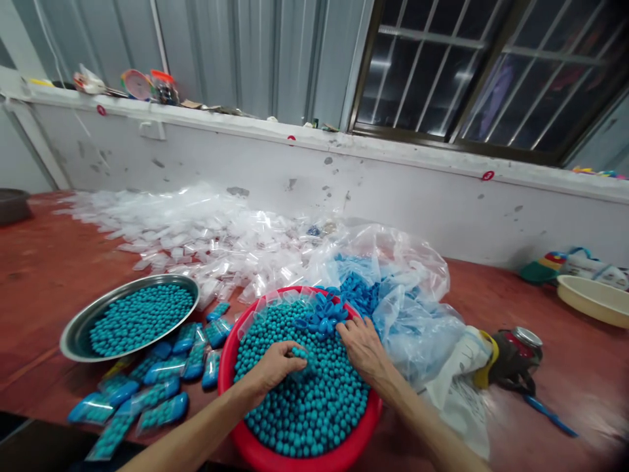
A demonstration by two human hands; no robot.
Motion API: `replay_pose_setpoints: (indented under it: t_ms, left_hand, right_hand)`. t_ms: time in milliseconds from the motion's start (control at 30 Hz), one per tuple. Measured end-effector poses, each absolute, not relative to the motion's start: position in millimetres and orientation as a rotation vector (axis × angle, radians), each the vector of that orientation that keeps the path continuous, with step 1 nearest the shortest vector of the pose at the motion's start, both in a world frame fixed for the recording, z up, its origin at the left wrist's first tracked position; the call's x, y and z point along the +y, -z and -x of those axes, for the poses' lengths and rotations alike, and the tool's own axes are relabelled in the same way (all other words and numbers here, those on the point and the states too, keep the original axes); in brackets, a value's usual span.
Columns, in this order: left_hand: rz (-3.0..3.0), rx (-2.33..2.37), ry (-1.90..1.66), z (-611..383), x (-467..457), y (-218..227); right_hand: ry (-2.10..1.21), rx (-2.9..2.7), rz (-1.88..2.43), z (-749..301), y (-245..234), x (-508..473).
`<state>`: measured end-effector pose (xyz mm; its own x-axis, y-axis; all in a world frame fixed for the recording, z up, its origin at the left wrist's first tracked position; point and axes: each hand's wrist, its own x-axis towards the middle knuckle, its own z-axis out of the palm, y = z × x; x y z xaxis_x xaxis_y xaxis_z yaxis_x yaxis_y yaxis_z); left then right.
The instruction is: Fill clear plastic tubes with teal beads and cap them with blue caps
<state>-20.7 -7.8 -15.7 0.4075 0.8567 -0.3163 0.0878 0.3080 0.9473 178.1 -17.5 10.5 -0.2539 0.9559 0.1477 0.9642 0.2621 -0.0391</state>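
Note:
A red basin point(227, 367) in front of me is filled with teal beads point(314, 413). Over the beads, my left hand point(279, 364) is closed around a small clear plastic case point(301, 372) with teal beads inside. Blue plastic caps point(322, 318) lie in a heap at the basin's far right side. My right hand point(362, 344) reaches that heap, its fingers curled and pinching at a cap on the near edge. Part of that cap is hidden by the fingers. Several empty clear cases point(272, 301) rest along the basin's far rim.
Left of the basin stands a steel bowl point(73, 337) of teal beads, with filled, blue-capped cases point(164, 370) nearby. Clear empty cases point(196, 229) are piled along the wall. A plastic bag point(417, 321) holds more blue caps. At right are a jar point(527, 341) and a cream basin point(592, 301).

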Motion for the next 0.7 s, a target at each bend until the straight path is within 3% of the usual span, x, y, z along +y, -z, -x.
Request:
replay_pose_setpoints:
  t_ms: [100, 200, 433, 600, 700]
  left_hand:
    - [-1.29, 1.068, -0.76, 21.2, -10.2, 12.8]
    - [-1.222, 1.03, -0.757, 25.2, -11.0, 15.3]
    - [-0.931, 0.905, -0.667, 39.9, -13.6, 26.3]
    - [-0.927, 0.846, -0.725, 37.5, -16.1, 28.1]
    - [-0.964, 0.827, -0.796, 35.0, -19.1, 27.1]
  right_hand:
    - [-0.426, -2.216, 1.632, -158.1, -17.8, -27.0]
    - [-0.726, -2.117, 1.414, -142.4, -15.6, -34.1]
    - [-0.675, -2.173, 1.564, -147.6, -3.6, -32.5]
    - [-1.02, -1.761, 1.428, -129.7, -1.9, -34.2]
    - [-1.057, -1.644, 1.389, -118.1, 3.8, -36.1]
